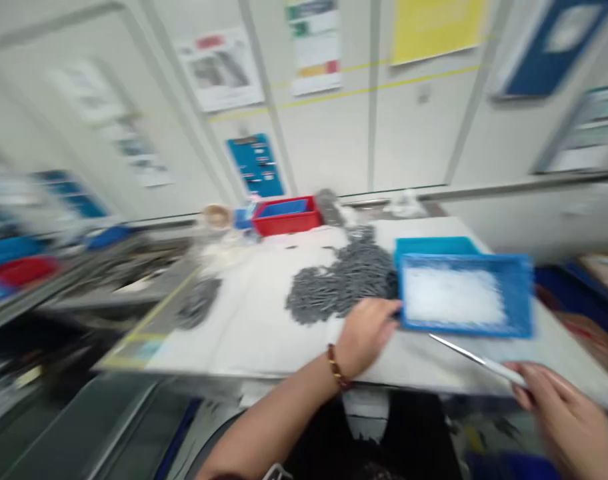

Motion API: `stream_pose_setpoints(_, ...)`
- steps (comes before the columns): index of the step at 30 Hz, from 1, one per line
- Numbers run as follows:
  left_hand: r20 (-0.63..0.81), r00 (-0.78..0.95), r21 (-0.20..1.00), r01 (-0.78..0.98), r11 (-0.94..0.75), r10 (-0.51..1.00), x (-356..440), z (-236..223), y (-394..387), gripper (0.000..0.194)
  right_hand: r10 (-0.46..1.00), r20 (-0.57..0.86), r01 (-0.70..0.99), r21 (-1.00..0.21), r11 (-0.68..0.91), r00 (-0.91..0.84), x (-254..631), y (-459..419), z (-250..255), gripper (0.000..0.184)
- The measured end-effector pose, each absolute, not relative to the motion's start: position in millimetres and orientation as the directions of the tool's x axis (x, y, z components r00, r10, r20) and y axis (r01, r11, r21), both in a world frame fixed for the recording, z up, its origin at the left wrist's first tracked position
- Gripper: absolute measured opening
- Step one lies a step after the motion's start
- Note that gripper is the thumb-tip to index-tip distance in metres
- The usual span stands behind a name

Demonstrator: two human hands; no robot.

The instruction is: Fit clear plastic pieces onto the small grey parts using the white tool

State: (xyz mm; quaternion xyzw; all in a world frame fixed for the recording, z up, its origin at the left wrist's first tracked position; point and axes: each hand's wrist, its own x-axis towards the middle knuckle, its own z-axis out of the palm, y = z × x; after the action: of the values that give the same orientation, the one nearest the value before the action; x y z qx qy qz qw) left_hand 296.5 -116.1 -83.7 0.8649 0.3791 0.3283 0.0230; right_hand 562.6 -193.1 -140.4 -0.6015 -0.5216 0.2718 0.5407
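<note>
Head view, blurred and tilted: from the room, a person can be seen working at a bench covered with a white sheet [244, 327]. The left hand [367, 337], with a beaded bracelet [337, 367] on its wrist, sits against the near corner of a blue plastic tray [521, 293]. Its fingers [384, 313] are half curled and touch the rim, though the blur hides whether they have hold of it. The right hand [564, 413], low by the bench's front edge, is closed around a slender steel tool [474, 357] with a pale grip. The tool's tip ends just below the tray. The tray holds a bed of white granules [451, 297] and stands just in front of a teal tray [434, 248]. Beside the left hand, a heap of small grey parts [341, 287], too blurred to identify, spreads across the sheet, with a smaller heap [198, 303] further left. A red tray [284, 227] with a blue liner stands at the far end, below wall posters [219, 70].
</note>
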Motion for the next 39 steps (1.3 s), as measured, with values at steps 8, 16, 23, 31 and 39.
stream_pose_setpoints(8, 0.464, 0.717, 0.079, 0.552, -0.83, 0.52, 356, -95, -46, 0.02, 0.697, 0.189, 0.186, -0.979, 0.081, 0.692, 610, -226, -131, 0.041)
stream_pose_setpoints(16, 0.257, 0.867, -0.053, 0.455, -0.889, 0.428, 423, -99, -29, 0.021, 0.694, 0.153, 0.139, -0.987, 0.077, 0.703, 620, -239, -147, 0.041)
stream_pose_setpoints(23, 0.149, 0.873, -0.068, 0.477, -0.876, 0.464, 441, -98, -23, 0.02, 0.688, 0.122, 0.114, -0.992, 0.058, 0.715, 622, -243, -150, 0.041)
stream_pose_setpoints(31, 0.1, 0.848, -0.079, 0.528, -0.846, 0.52, 452, -99, -28, 0.022, 0.693, 0.093, 0.064, -0.996, 0.068, 0.715, 623, -243, -155, 0.04)
stream_pose_setpoints(39, 0.106, 0.815, -0.074, 0.578, -0.813, 0.57, 449, -89, -29, 0.024, 0.697, 0.092, 0.053, -0.996, 0.077, 0.711, 625, -245, -160, 0.041)
